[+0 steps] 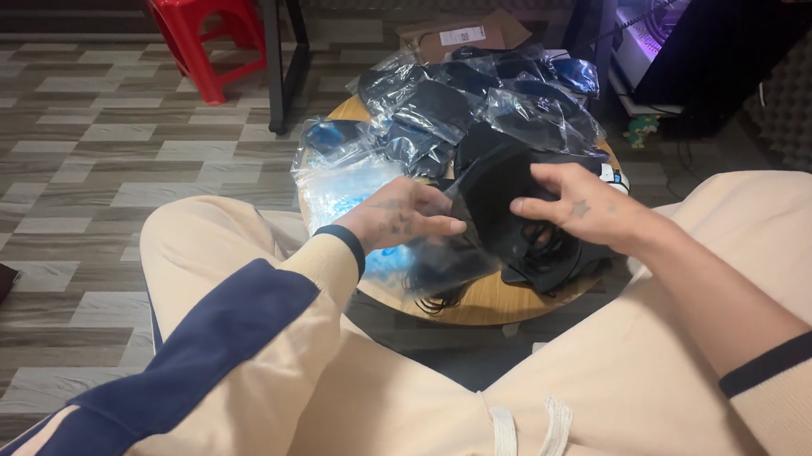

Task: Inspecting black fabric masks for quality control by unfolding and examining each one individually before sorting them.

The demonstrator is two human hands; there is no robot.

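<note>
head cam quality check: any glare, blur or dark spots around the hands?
Head view: dim, warm room light; glare streaks on the clear plastic bags; the black item between the left hand and right hand reads as a near featureless dark mass; fingers slightly soft from motion blur; purple-white light blown out at top right; wide-angle stretch at the edges.

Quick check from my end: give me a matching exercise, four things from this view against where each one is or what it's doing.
Things:
1. left hand
2. right hand
3. red stool
4. pile of bagged dark items

Places or states:
A. on the floor, far left
B. at the far side of the round table
C. holding a clear plastic bag
D. fingers on a black fabric piece

Pairs: 1-C, 2-D, 3-A, 4-B
</note>
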